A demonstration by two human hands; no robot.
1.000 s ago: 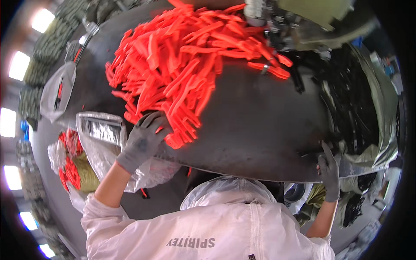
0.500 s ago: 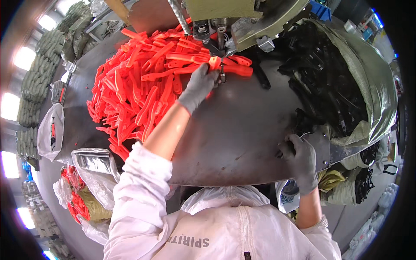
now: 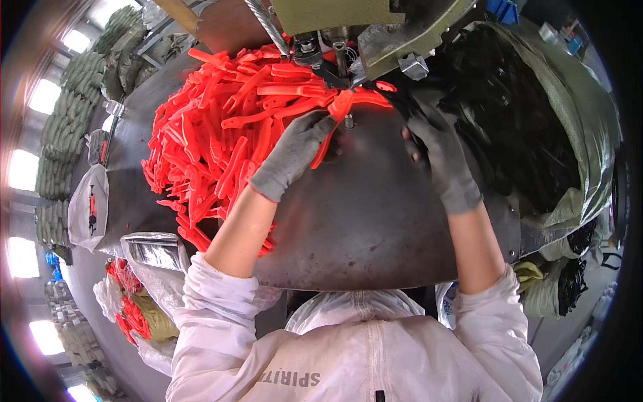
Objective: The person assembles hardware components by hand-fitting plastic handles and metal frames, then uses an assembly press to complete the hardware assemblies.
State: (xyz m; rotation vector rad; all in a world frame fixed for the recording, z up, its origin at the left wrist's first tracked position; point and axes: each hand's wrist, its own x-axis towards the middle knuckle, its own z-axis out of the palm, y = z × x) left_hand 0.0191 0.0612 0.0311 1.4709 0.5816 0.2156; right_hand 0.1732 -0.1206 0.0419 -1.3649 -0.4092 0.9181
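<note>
My left hand [image 3: 295, 151], in a grey glove, holds one red plastic handle piece [image 3: 333, 124] against a pin on the dark metal table [image 3: 362, 221], right under the green machine head [image 3: 375, 27]. My right hand [image 3: 439, 151], also gloved, reaches in from the right and grips a black part [image 3: 400, 100] beside the same spot under the machine. A large heap of red plastic pieces [image 3: 214, 141] covers the table's left half, just behind my left hand.
A heap of black parts in a green sack [image 3: 536, 134] lies on the right. Clear plastic bags [image 3: 151, 251] hang at the table's left edge, with red pieces in bags [image 3: 130, 315] on the floor below. Stacked sacks [image 3: 63, 127] line the far left.
My left hand has carried a red piece from the heap to the pin under the machine. My right hand has risen from the table's near right edge to the machine.
</note>
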